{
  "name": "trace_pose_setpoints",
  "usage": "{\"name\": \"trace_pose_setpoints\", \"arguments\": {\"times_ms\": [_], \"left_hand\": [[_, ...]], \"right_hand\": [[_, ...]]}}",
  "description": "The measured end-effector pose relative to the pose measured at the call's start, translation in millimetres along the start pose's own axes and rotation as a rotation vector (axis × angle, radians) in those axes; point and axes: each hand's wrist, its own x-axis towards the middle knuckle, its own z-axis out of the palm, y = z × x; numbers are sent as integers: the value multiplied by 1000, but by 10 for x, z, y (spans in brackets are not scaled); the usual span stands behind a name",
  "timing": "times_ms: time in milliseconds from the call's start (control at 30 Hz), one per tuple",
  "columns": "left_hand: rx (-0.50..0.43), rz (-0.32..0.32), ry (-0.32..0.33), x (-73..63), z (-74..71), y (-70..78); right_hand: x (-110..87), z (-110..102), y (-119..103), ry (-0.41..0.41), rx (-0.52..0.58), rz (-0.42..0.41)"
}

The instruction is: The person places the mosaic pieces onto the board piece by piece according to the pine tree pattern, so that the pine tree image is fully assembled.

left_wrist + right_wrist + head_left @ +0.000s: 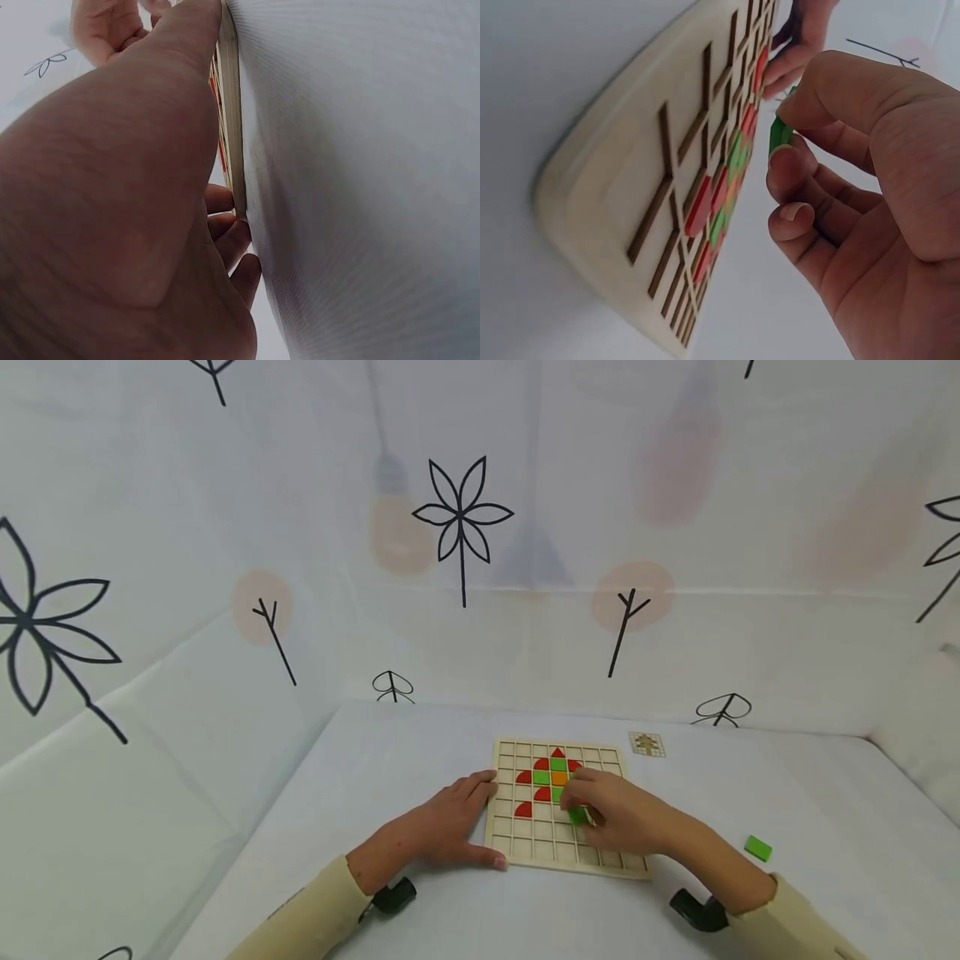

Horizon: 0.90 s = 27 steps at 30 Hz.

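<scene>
A pale wooden grid board [536,853] lies on the white table. Set in its cells are a red triangle [557,752], several red quarter-round pieces [523,810], green squares [541,777] and an orange square [559,779]. My left hand [450,822] rests along the board's left edge, fingertips at the side and thumb by the near left corner. Over the right half of the board, my right hand [626,810] pinches a green tile [780,136] between thumb and fingertips. In the right wrist view that tile is held above the grid's surface. The right hand covers some cells in the head view.
A loose green tile [758,847] lies on the table right of the board, near the right forearm. Behind the board's far right corner is a small card [647,744] with a tree-like pattern. White cloth [525,643] with printed plants stands behind the table.
</scene>
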Motion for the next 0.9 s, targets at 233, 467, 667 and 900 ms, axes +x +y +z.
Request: {"name": "trace_pose_setpoints", "arguments": {"times_ms": [233,467,667,900], "left_hand": [[-20,3,-1,-13,-12,12],[-19,10,-4,-8,-5,-9],[-16,14,-1,-1,-8,-25],[-18,15,0,0,7,-23]], "right_hand": [[142,-13,-2,30,-11,-29],[264,15,-8,3,17,17],[381,75,-29,-3,23,-8],[463,174,-68,-8,1,9]]}}
